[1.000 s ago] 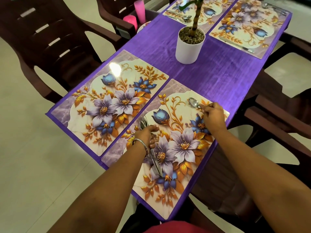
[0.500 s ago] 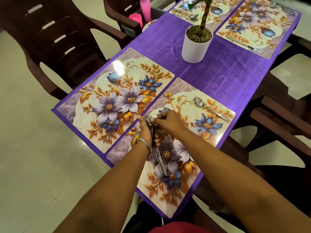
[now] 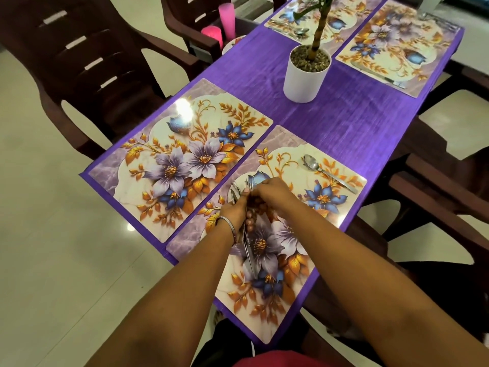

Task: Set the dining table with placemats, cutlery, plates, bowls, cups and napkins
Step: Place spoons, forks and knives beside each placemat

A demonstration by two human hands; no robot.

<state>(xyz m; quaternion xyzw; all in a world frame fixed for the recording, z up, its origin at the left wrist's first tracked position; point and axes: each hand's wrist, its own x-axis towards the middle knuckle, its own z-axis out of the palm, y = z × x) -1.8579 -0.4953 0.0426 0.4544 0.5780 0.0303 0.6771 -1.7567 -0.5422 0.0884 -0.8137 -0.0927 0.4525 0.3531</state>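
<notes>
Gripping a bundle of cutlery (image 3: 244, 231) at frame centre, the left hand (image 3: 234, 211) curls around it, handles trailing below the wrist. The right hand (image 3: 274, 193) pinches a piece at the bundle's top. A spoon (image 3: 326, 172) lies right, on the placemat (image 3: 291, 263).

You have even, fairly bright indoor light, a white overhead glare spot on the far-left placemat (image 3: 184, 109) and a fainter one on the floor (image 3: 130, 227), soft shadows under the chairs (image 3: 79, 62), wide-angle bending at the edges, and slight blur at your fingers (image 3: 250, 205).
</notes>
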